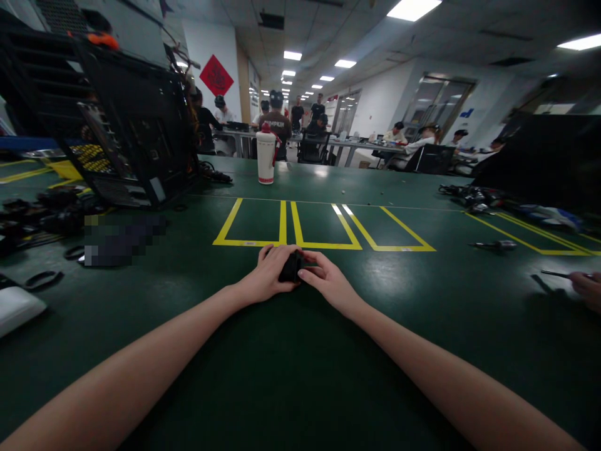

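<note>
Both my hands meet at the middle of the green table (300, 351), just in front of the yellow tape outlines (323, 246). My left hand (270, 274) is wrapped round a small black block-like object (290, 268), its fingers over the top and its thumb low on the near side. From the right, my right hand (328, 282) brings thumb and fingertips to the object's right side, fingers bent. The object's exact kind does not show, as my fingers cover much of it.
A white tumbler (265, 158) stands behind the tape. At left is a black computer case (136, 125) with cables (42, 216) nearby. A screwdriver-like tool (498, 245) lies at right. Another person's hand (586, 289) holds a thin tool at the right edge. People sit further back.
</note>
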Demonstrator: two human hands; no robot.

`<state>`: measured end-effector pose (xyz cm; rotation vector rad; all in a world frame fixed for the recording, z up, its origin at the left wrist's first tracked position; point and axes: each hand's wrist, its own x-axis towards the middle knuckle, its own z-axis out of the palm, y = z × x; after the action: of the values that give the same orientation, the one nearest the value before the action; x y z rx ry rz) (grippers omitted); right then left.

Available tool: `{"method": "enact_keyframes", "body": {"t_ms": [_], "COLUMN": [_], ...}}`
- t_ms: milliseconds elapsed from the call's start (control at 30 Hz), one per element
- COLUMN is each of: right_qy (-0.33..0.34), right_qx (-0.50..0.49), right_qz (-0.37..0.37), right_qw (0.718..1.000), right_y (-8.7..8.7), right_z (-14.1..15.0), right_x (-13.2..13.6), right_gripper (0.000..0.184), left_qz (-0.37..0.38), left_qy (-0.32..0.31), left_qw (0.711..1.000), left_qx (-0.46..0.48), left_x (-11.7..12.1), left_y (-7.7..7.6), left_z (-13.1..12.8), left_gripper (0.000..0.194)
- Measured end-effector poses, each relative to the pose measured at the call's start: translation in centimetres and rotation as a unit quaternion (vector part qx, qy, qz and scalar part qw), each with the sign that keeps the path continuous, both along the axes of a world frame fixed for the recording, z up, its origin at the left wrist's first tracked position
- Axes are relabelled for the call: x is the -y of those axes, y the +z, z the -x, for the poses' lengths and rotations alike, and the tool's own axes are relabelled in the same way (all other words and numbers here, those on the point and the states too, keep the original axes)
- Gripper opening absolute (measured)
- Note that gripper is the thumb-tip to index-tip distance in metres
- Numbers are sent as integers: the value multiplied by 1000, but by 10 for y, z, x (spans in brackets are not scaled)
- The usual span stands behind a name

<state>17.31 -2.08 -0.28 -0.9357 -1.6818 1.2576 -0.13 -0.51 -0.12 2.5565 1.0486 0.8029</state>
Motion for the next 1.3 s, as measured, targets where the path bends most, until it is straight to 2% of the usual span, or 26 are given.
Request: {"method": "enact_keyframes", "body": {"t_ms": [133,300,533,800,1000,1300], "right_qy": [16,20,17,21,0,5], "right_qx": [-4,-26,-20,-45,-14,-21], "right_qz": [-19,-36,-19,-23,1,-46], "right_qw": [1000,999,999,998,1000,999], "right_y": [-1,-3,-5,-5,-6,-4], "right_z": [0,3,2,3,2,3], "right_x": [3,4,0,1,-2,4], "right_gripper": [34,23,37,21,33,25], "left_qz": [-3,-9,-17,-14,-1,-14], "left_qy": [-5,2,5,2,4,13], "left_qw": [1000,1000,1000,1000,1000,1000], "left_qx": [0,5,3,0,-3,3], "left_x": [-1,-2,-2,0,2,-1], "left_y": [-1,-5,-6,-4,-1,-6], "left_z": [1,1,1,3,3,3], "left_gripper": [55,56,56,57,56,57]}}
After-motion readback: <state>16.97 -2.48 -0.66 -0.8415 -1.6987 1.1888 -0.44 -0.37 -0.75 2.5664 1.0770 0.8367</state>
